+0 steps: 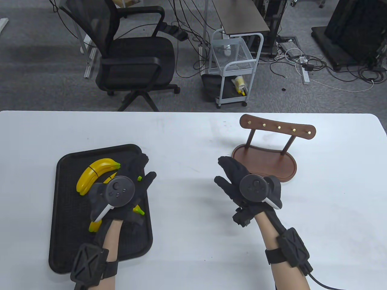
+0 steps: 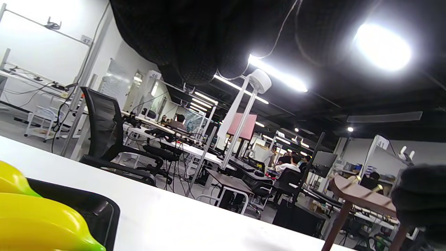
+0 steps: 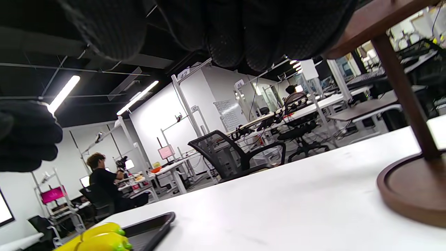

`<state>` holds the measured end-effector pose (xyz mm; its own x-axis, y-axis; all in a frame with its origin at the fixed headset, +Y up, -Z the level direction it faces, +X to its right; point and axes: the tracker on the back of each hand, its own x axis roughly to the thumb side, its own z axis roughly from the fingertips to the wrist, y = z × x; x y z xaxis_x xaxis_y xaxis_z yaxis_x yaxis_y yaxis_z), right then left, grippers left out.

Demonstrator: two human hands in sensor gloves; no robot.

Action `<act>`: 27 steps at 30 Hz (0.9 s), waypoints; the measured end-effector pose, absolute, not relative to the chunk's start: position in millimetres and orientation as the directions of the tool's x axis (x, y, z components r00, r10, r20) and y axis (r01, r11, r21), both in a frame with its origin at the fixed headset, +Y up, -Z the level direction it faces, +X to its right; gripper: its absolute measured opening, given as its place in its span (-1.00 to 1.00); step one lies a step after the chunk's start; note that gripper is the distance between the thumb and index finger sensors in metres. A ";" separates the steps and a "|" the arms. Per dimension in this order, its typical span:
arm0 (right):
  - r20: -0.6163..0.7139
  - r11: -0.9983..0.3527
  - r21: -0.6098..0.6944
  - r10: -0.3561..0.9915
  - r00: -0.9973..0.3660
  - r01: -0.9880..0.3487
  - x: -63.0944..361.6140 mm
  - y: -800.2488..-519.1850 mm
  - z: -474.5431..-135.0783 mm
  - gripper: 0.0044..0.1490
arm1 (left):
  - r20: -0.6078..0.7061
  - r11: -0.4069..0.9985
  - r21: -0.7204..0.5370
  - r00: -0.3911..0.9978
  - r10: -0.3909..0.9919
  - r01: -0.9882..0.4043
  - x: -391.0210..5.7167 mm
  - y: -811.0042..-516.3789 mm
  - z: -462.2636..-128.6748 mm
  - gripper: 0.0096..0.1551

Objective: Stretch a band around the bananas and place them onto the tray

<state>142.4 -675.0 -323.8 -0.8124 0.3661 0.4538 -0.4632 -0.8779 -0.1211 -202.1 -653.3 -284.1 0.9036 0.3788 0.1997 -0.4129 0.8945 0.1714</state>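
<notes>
A: Bananas lie on the black tray at the bench's left. A thin dark line crosses the upper pair, likely the band. More yellow shows under the left hand.

B: Left hand state?

A: It hovers over the tray, fingers spread and relaxed; I see nothing gripped, though the tracker hides the palm. Probably just letting go of the fruit, or steadying it.

B: Right hand?

A: Released, fingers loosely extended, grasping nothing. It hangs over bare bench, just beside the wooden rack, which looks unrelated to the task.

B: Any writing?

A: Bay number signs in the right wrist view: "47" and "46". No brand legible on trackers or tray.
</notes>
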 end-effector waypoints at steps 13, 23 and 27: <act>0.314 -0.957 -0.268 0.019 -0.949 -0.108 131.5 -685.3 -321.9 0.01 | 0.129 0.967 0.136 0.972 0.196 -0.214 -176.2 -683.9 -301.0 -0.19; 0.304 -0.978 -0.202 -0.017 -0.952 -0.047 129.6 -696.1 -324.3 0.08 | 0.114 0.979 0.103 0.980 0.164 -0.176 -173.6 -689.8 -304.1 -0.16; 0.304 -0.980 -0.192 -0.004 -0.953 -0.058 129.0 -696.5 -324.1 0.07 | 0.114 0.977 0.102 0.978 0.173 -0.185 -174.3 -690.1 -304.4 -0.16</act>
